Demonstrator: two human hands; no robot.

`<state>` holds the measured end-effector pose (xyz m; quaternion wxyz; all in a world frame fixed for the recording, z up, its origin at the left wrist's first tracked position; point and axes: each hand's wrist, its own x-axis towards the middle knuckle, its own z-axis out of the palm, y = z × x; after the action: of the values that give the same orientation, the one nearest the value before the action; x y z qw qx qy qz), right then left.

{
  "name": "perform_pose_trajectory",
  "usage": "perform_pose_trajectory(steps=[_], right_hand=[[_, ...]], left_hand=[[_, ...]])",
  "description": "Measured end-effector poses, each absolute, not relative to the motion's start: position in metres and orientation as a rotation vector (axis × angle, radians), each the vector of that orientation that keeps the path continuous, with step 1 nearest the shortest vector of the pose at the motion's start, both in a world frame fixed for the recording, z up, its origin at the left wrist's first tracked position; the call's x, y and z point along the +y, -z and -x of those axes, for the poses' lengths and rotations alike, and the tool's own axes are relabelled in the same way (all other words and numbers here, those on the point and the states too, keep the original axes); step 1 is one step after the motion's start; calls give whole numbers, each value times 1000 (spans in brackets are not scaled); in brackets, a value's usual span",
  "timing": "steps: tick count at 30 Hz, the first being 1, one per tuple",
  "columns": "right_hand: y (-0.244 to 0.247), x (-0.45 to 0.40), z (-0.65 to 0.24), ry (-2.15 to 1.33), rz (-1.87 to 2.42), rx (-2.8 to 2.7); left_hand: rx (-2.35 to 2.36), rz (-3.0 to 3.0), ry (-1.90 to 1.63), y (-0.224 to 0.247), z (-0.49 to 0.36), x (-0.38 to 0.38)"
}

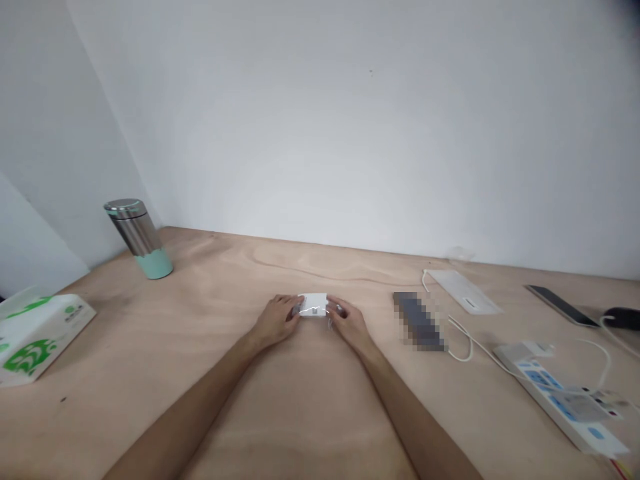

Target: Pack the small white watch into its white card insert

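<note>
Two bare hands, the left hand (274, 321) and the right hand (349, 325), meet near the middle of the plywood surface (300, 407), their fingers (294, 308) closed narrowly on opposite ends of a small white box (314, 305) crossed by a thin white wire (315, 311). A steel tumbler with a mint-green sleeve (137, 237) stands toward the far left corner, and a white-and-green tissue box (43, 337) sits at the left edge. Off to the right lie a pixelated object (419, 321) and a white power strip (560, 393).
</note>
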<state>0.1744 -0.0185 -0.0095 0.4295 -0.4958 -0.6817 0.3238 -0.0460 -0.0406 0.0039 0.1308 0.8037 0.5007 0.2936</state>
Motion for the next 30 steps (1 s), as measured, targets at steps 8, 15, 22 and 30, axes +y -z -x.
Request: perform_pose_trajectory(steps=[8,15,22,30], right_hand=[[14,-16,-175,-830,1169,-1806],[9,-18,-170,-796,1143,-1818],[5,-24,-166,-881,1118,-1818],[2,-29,-161,-924,1101,-1793]], left_hand=[[1392,-2331,-892,0,50,-37],[1397,-2361,-834,0,50,-34],[1383,-2444,-820,-7,43,-46],[1281,-2471,-740,-11,35,-46]])
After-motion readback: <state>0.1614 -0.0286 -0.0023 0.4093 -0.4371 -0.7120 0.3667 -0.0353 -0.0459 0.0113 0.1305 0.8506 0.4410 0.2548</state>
